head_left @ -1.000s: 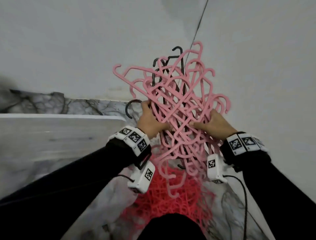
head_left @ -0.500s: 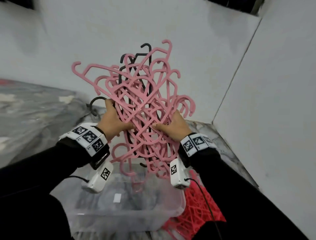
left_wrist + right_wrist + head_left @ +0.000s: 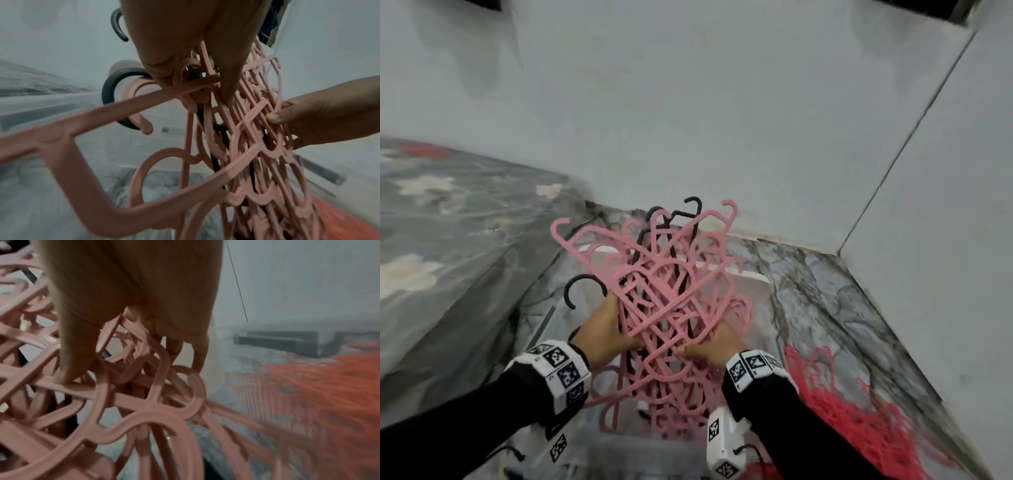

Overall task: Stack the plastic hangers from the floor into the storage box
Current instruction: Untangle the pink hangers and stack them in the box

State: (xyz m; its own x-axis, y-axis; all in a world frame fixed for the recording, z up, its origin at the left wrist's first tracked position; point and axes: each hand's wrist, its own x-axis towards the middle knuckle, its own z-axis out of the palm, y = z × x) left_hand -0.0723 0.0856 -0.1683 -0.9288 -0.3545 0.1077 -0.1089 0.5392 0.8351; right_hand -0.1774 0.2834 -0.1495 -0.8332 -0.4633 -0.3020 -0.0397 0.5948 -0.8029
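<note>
Marbled floor (image 3: 825,291) in a white-walled corner: both hands, left hand (image 3: 604,337) and right hand (image 3: 717,346), clutch the tangled pink hangers (image 3: 671,308) above the clear storage box (image 3: 753,291). Protruding hooks could catch its rim and spill some.

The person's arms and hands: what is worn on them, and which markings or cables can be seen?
Both arms wear long black sleeves. Each wrist carries a white band printed with black square code markers, on the left hand side and the right hand side alike. A white camera box with the same markers hangs under each wrist; a thin black cable leaves it. The hands are bare.
</note>
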